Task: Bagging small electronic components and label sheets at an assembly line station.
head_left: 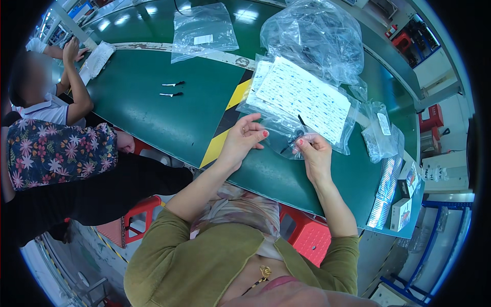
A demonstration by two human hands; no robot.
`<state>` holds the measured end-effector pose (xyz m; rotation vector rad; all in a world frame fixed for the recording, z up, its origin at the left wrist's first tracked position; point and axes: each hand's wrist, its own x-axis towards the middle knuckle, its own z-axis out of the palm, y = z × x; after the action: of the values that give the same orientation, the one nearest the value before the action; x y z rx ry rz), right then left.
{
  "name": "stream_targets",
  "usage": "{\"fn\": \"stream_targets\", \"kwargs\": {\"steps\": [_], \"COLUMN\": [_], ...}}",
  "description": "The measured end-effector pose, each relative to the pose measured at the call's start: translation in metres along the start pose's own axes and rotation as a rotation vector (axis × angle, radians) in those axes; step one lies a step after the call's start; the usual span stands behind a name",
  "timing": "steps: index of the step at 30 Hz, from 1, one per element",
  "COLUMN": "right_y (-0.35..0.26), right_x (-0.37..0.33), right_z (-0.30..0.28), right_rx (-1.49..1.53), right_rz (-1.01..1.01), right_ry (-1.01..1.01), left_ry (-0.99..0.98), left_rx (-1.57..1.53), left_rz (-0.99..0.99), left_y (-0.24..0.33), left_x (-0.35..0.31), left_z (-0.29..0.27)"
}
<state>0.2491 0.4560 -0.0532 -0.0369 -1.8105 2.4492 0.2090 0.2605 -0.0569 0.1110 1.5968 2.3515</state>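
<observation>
My right hand pinches the near edge of a small clear plastic bag between thumb and fingers. A slim black piece, apparently a short cable, shows at the bag; its exact kind and whether it lies fully inside cannot be made out. My left hand is at the bag's left side, fingers spread and curved, with nothing visible between them. Just beyond both hands lies a stack of white sheets with blue marks, partly on clear plastic.
A large crumpled clear bag and a flat labelled bag lie farther back. Two small black pieces with white tags rest left. At right are a filled bag, silvery strips and small boxes. Co-workers sit and stand left.
</observation>
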Motion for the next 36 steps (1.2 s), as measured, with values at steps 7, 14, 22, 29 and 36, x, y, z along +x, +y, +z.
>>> {"fn": "stream_targets", "kwargs": {"steps": [7,14,22,29,36], "right_y": [-0.010,-0.044,-0.046,-0.061,-0.054], "right_x": [0.009,-0.008,-0.023,0.039,0.106], "right_z": [-0.012,-0.024,-0.004,-0.082,-0.105], "right_rx": [-0.242,-0.381,-0.567,-1.034,-1.175], "right_rz": [-0.054,0.013,0.067,-0.431,-0.406], "right_ry": [0.145,-0.144,-0.260,0.235,0.172], "left_ry": [0.031,0.025,-0.622,-0.548,-0.381], "left_rx": [-0.035,0.967,0.833,0.727,0.594], "left_rz": [-0.068,0.590,0.282,0.161,0.045], "left_y": [-0.001,0.046,0.035,0.038,0.017], "left_x": [0.003,-0.019,0.024,0.090,0.161], "left_z": [-0.005,0.009,0.049,0.076,0.100]}}
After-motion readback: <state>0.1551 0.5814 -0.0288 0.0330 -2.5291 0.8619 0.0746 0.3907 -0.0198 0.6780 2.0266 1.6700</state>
